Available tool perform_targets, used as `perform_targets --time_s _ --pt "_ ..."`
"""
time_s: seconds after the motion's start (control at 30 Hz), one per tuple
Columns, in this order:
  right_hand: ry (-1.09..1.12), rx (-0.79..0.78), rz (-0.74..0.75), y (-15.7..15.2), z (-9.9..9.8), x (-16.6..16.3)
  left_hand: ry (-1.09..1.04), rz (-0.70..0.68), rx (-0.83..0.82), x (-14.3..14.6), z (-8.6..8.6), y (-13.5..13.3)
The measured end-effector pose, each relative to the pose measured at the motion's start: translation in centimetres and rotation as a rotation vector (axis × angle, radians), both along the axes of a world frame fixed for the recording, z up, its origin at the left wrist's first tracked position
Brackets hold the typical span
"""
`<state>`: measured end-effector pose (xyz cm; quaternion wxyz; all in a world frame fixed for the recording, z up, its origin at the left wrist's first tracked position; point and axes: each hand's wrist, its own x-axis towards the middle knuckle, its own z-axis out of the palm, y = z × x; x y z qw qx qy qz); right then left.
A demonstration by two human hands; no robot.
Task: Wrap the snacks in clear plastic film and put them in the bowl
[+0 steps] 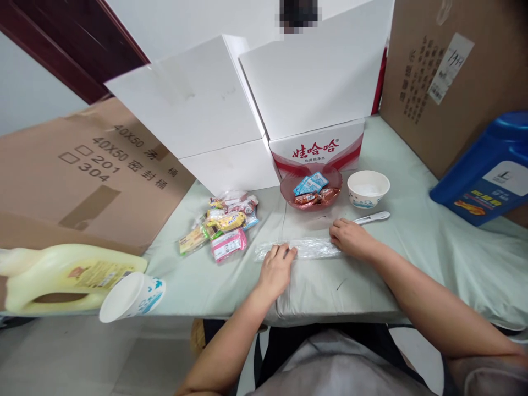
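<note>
A strip of clear plastic film (314, 248), folded long and narrow, lies flat on the cloth-covered table. My left hand (277, 269) presses on its left end with bent fingers. At the other end, my right hand (350, 236) has its fingers curled down on the film; its fingertips are partly hidden. Just beyond the right hand lies a slim white-handled tool (377, 217), whose kind I cannot make out. Behind the film stands a pink translucent bowl (311, 203) holding blue packets (311, 183) and brown-red wrapped snacks (307, 199). A white paper bowl (368, 190) stands to its right.
Several wrapped snacks (226, 223) are piled left of the film. A paper bowl (132, 297) lies tipped at the front edge beside a yellow jug (74, 275). A blue bottle (487, 170) stands right. White boxes (317, 71) and brown cartons (454, 71) wall the back and sides.
</note>
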<state>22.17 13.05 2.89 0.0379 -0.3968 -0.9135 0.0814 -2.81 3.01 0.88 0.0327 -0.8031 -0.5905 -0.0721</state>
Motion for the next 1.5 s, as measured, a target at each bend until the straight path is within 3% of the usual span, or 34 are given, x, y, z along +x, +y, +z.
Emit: perform_targets --time_s 0.13,0.23,0.3,0.4,0.47,0.6,0.67,0.77,0.87,0.97,1.03,1.17,1.37,1.5 --pt "0.209 -0.237 -0.019 0.1 0.8 0.7 -0.013 0.046 0.035 1.1 0.2 -0.4" --pt "0.384 -0.526 -0.004 -0.3 1.6 1.1 -0.132 -0.071 0.082 3.4 0.4 -1.7" --pt "0.457 -0.779 0.054 -0.8 2.0 1.2 -0.205 -0.164 0.090 5.4 0.0 -2.6" --pt "0.456 -1.146 0.223 -1.3 2.3 1.3 -0.266 -0.161 0.125 7.8 -1.0 -3.5" --pt "0.444 -1.251 0.312 -1.3 2.3 1.4 -0.298 -0.185 0.117 8.4 -1.4 -3.8" --pt "0.665 -1.105 0.224 -0.8 1.8 1.4 -0.498 -0.333 0.017 7.9 -0.6 -4.2" --pt "0.690 -1.098 0.225 -0.6 1.3 1.2 -0.647 -0.324 -0.074 7.2 0.2 -4.1" --pt "0.547 -1.145 0.236 -0.6 0.3 0.5 -0.859 -0.128 -0.212 6.1 1.0 -3.0" --pt "0.510 -1.132 0.150 -0.7 -0.9 -0.2 -1.078 0.101 -0.285 5.0 0.9 -0.4" --pt "0.539 -1.184 0.035 -0.6 -1.6 -0.7 -1.229 0.213 -0.338 4.0 0.3 2.9" --pt "0.565 -1.252 -0.054 -0.5 -1.8 -0.8 -1.205 0.263 -0.303 3.4 -0.1 4.5" --pt "0.669 -1.342 -0.152 -0.4 -1.7 -1.0 -0.964 0.288 -0.120 2.8 -0.4 5.9" --pt "0.635 -1.159 -0.069 -0.5 -1.6 -1.1 -0.712 0.211 -0.095 2.6 0.2 6.0" --pt "0.580 -1.135 -0.112 -0.8 -1.4 -1.4 -0.637 0.169 -0.106 2.7 0.9 7.1"
